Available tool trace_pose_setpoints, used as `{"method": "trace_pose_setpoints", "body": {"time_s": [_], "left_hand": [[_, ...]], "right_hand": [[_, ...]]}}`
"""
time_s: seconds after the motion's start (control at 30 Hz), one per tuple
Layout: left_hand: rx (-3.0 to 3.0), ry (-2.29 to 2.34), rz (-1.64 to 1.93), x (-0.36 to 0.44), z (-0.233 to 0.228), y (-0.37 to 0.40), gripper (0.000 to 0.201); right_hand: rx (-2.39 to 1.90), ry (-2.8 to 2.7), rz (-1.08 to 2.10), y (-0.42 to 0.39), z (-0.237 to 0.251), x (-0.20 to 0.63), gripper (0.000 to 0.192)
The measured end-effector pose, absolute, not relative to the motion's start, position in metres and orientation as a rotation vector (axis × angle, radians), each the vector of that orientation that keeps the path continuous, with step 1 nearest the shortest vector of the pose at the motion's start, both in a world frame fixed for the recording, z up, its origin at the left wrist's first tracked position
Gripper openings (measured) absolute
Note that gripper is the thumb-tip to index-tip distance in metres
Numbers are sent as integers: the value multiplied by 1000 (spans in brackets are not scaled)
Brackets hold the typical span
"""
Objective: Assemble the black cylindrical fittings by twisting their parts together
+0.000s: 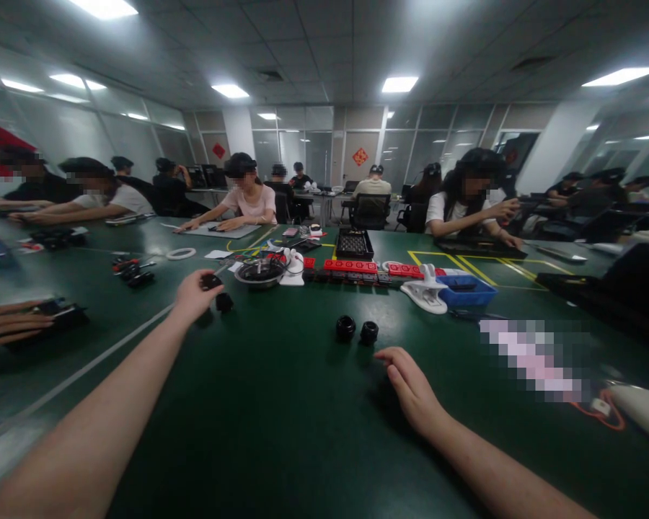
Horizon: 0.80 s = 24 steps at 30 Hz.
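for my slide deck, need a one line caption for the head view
Left hand grips a small black part on the green table; right hand rests near two black rings.

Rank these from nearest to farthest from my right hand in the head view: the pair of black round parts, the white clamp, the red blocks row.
From the right hand:
1. Pair of black round parts, just ahead, slightly left.
2. White clamp, farther ahead.
3. Red blocks row, behind it, left.

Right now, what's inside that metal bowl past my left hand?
The metal bowl holds dark, ring-like parts, too blurred to name. Its near wall hides the bottom. The left hand grips a small black part beside it.
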<state>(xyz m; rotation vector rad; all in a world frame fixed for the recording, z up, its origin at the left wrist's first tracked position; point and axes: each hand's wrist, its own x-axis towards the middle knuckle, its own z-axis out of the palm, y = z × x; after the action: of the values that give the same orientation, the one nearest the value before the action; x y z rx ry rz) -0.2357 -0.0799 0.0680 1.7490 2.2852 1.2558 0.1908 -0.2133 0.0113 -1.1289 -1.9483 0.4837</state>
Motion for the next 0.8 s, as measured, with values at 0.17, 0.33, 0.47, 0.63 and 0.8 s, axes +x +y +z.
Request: {"method": "trace_pose_setpoints", "body": {"time_s": [0.17,0.33,0.47,0.63,0.8], "left_hand": [[1733,2351,1274,-250,44,-75,42],[1860,2325,1285,-249,38,-69,45],[1952,2303,1252,-250,28,-66,38],[1986,2282,1215,-252,18,-62,36],[1981,2232,1125,-253,14,-62,33]], "right_hand": [[-1143,-1933,491,-211,10,190,30],[-1151,-1927,491,-211,10,190,32],[-1159,-1927,495,-210,8,191,31],[-1161,-1923,516,-210,8,191,30],[-1174,-1915,518,-211,11,190,32]]}}
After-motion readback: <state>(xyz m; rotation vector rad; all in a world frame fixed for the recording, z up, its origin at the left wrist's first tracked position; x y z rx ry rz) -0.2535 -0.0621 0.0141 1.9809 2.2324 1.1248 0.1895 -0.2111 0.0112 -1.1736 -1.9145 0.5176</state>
